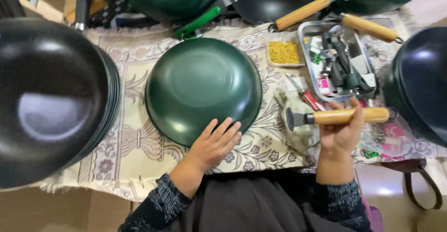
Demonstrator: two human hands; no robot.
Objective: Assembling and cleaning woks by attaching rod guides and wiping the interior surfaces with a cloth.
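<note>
Left hand (215,144) flat, fingers spread, on green pan (203,90) rim at 6 o'clock. Right hand (343,132) fist-closed around wooden handle (347,115), at 3 o'clock from pan.

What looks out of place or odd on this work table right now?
Nothing looks spilled or damaged. The green pan lies upside down with no handle, the left hand on its rim. The right hand holds a loose wooden handle.

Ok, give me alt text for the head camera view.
A person's left hand rests on the rim of an upturned green pan while the right hand holds a wooden handle, on a patterned cloth among stacked dark pans.
</note>
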